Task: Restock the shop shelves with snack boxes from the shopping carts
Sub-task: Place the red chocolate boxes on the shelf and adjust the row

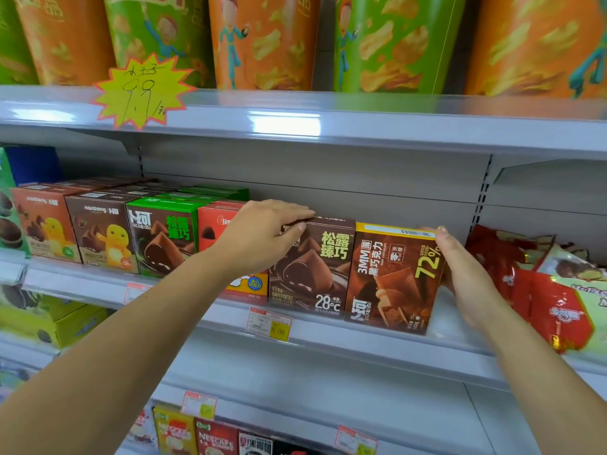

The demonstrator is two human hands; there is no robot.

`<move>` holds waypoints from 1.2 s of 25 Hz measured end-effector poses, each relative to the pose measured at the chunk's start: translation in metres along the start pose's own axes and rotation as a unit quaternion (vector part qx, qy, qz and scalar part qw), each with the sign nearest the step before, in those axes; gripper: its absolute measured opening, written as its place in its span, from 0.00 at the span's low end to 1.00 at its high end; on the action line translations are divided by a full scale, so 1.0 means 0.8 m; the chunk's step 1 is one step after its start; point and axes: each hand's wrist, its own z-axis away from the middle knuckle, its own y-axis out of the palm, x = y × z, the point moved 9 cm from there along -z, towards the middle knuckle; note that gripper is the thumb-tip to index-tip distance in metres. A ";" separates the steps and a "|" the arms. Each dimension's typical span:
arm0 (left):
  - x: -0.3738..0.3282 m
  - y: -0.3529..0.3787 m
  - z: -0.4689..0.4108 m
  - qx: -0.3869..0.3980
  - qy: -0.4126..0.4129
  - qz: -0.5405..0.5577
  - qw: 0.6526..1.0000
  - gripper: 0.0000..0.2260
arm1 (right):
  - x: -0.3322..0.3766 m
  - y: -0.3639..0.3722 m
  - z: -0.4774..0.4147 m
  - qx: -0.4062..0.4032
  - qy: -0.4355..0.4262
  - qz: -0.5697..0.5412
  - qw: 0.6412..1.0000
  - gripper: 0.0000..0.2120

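Shelving step. At the shelf's [354,339] front edge, the left hand's [262,238] grip pinches the brown truffle box [312,274] at its top, and the right hand [466,267] grasps the chocolate box [394,277] beside it. Likely next: square both, then release.

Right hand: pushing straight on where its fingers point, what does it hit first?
Probably the shelf's grey back panel. The right hand points inward along the 72% chocolate box, and that gap looks free, though depth is unclear.
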 end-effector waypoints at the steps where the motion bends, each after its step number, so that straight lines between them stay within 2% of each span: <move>1: -0.001 0.000 -0.001 -0.001 0.003 -0.007 1.000 0.16 | 0.002 -0.002 0.001 -0.006 -0.004 0.011 1.000 0.31; 6: -0.005 -0.003 0.000 0.000 0.002 -0.012 1.000 0.18 | 0.011 -0.002 0.008 -0.017 0.011 0.036 0.999 0.23; 11: -0.005 -0.009 0.007 -0.009 -0.004 0.008 1.000 0.18 | 0.017 -0.021 0.007 -0.064 -0.019 0.087 0.994 0.23; 13: -0.001 -0.015 0.015 -0.021 -0.011 0.018 1.000 0.17 | 0.039 -0.043 0.022 -0.150 -0.096 0.121 0.977 0.18; 15: 0.009 -0.024 0.028 -0.048 -0.018 0.033 0.998 0.17 | 0.082 -0.051 0.056 -0.244 -0.226 0.146 0.932 0.16; 17: 0.025 -0.037 0.046 -0.084 -0.029 0.051 0.995 0.16 | 0.120 -0.030 0.093 -0.269 -0.335 0.145 0.891 0.15; 19: 0.045 -0.046 0.076 -0.113 -0.033 0.066 0.991 0.15 | 0.141 0.019 0.117 -0.230 -0.398 0.130 0.878 0.13; 22: 0.091 -0.045 0.147 -0.118 -0.047 0.096 0.987 0.15 | 0.139 0.129 0.137 -0.100 -0.421 0.100 0.896 0.11; 26: 0.211 -0.037 0.281 -0.062 -0.167 0.096 0.979 0.14 | 0.109 0.321 0.157 0.085 -0.371 0.085 0.921 0.09; 30: 0.342 -0.069 0.399 -0.030 -0.286 0.088 0.954 0.13 | 0.096 0.495 0.190 0.191 -0.323 0.093 0.922 0.07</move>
